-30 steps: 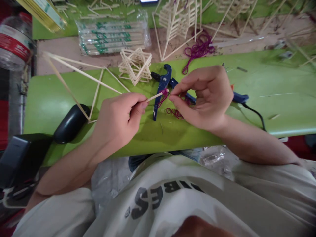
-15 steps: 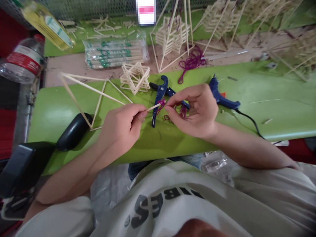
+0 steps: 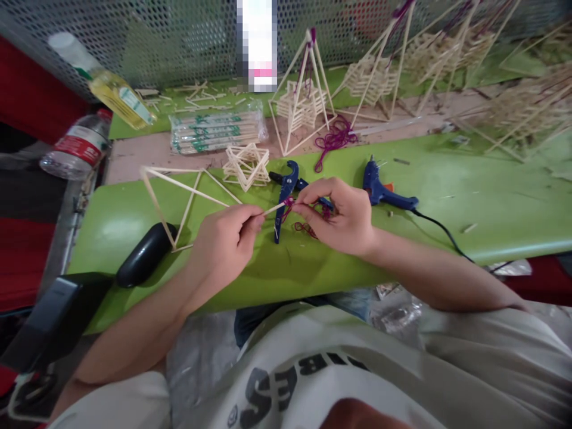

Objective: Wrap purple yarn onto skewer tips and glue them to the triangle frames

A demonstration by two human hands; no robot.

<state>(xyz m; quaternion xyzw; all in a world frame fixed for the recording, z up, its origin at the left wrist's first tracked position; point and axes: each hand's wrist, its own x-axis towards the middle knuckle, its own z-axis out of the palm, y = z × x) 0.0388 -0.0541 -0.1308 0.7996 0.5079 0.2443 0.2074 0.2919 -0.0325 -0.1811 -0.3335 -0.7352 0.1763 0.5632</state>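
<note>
My left hand (image 3: 230, 238) is closed around the thin wooden sticks of a pyramid-shaped frame (image 3: 190, 189), whose open end spreads out to the left. A stick tip pokes out past my fingers, wrapped in purple string (image 3: 288, 201). At that tip, the thumb and forefinger of my right hand (image 3: 337, 215) are pinched on the string; the exact grip is too small to see. Loose string loops hang under my right hand. Behind the tip lies a blue-handled cutter (image 3: 285, 193), partly covered by my right hand. A small star-shaped stick lattice (image 3: 247, 167) sits beyond my left hand.
A blue glue gun (image 3: 386, 192) with a black cord lies right. Packaged sticks (image 3: 218, 131), a purple string bundle (image 3: 334, 140) and finished stick pyramids (image 3: 304, 104) stand behind. Left are a black case (image 3: 145, 255), a yellow-liquid bottle (image 3: 120, 98) and a red-labelled bottle (image 3: 80, 146).
The view has tilted up, showing more of the mesh panel and pyramid tops. My right fingers have drawn slightly closer to the stick tip; both hands keep their pinch.
</note>
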